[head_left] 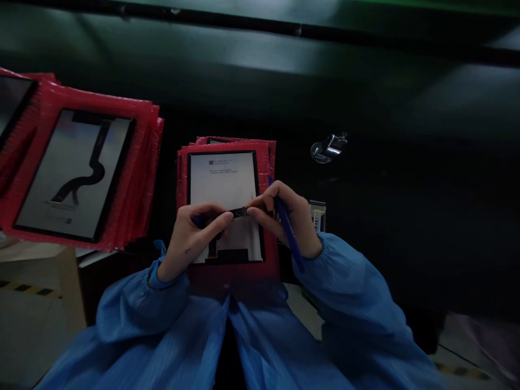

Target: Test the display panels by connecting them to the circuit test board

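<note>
A display panel (225, 187) with a white back and black edges lies on a stack of red plastic sleeves (271, 162) in front of me. My left hand (199, 230) pinches a black flex cable (235, 213) between thumb and fingers, just above the panel. At the cable's connector end, the thumb and fingertips of my right hand (292, 214) are closed. A slim blue pen-shaped tool (288, 233) is also held in the right hand, lying across the palm and pointing back toward my wrist. My fingers partly hide the cable.
To the left, another panel (77, 173) with a curved black flex cable lies on a taller stack of red sleeves (140, 189). A crumpled piece of clear film (329, 148) rests on the dark tabletop at the right. Behind my right wrist is a small labelled item (318, 215).
</note>
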`<control>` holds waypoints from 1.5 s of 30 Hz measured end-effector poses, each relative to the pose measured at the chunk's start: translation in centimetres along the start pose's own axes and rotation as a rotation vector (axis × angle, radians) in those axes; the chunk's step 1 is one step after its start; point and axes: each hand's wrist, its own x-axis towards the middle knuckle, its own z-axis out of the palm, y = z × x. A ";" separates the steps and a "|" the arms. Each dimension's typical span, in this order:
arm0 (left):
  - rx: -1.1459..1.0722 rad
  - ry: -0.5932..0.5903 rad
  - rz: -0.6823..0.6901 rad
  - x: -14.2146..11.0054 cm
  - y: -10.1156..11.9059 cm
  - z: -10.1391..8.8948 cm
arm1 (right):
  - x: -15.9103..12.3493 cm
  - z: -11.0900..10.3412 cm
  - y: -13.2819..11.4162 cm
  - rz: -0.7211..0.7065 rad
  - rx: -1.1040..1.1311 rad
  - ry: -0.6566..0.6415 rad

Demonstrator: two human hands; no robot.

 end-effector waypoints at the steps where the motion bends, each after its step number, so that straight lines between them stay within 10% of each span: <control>1: 0.003 0.001 -0.001 0.0 0.0 0.0 | 0.0 0.0 0.0 -0.005 -0.001 -0.003; 45: 0.070 -0.142 0.046 0.2 0.4 0.2 | 0.1 0.0 0.4 -0.078 -0.060 -0.024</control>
